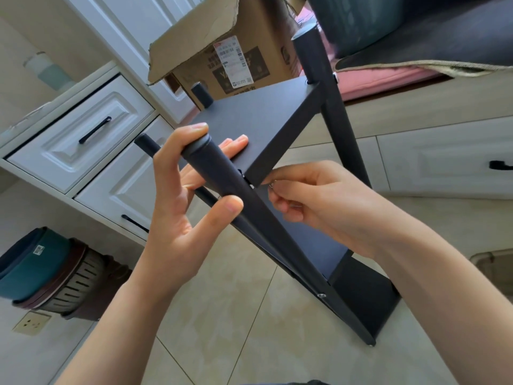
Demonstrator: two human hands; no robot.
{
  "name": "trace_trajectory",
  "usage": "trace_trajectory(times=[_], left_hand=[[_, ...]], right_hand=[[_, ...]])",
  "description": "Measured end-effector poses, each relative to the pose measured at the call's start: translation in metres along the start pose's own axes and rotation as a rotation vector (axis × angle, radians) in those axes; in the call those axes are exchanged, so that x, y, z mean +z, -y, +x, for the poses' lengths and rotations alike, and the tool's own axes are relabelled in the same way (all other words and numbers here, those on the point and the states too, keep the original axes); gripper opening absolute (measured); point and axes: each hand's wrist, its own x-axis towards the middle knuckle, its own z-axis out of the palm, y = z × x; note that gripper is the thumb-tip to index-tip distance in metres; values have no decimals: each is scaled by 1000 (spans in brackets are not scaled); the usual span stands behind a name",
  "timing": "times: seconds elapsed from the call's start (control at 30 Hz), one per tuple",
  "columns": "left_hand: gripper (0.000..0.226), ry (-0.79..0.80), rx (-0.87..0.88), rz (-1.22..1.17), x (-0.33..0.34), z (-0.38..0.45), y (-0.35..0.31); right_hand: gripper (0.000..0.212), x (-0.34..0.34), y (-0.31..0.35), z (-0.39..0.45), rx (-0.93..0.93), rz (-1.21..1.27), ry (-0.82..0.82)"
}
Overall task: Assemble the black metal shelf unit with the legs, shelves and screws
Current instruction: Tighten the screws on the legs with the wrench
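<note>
The black metal shelf unit stands tilted on the tiled floor. Its upper shelf (249,126) is in the middle of the view and a lower shelf (363,295) sits near the floor. My left hand (177,207) grips the near leg (266,232) close to its capped top, thumb across the leg and fingers reaching behind onto the shelf. My right hand (311,201) pinches a small silver screw (271,185) at the corner where the upper shelf meets that leg. Another screw (321,295) sits lower in the same leg. A far leg (327,107) rises at the back right.
An open cardboard box (236,59) stands behind the unit. White drawers (80,140) with black handles are at the left, stacked plastic basins (47,270) below them. A bench with a pink cushion (388,79) and drawers is at the right.
</note>
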Motion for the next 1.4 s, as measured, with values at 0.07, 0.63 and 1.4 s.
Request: trace_trajectory(times=[0.07,0.63,1.4], left_hand=[[55,-4,0,-5,0,0,0],[56,7,3,15,2,1,3],[57,16,11,9,3,2,4]], right_hand=[[21,1,-1,0,-82,-50,0],[14,10,-11,8,-193,297,13],[18,16,-17,28,-89,614,176]])
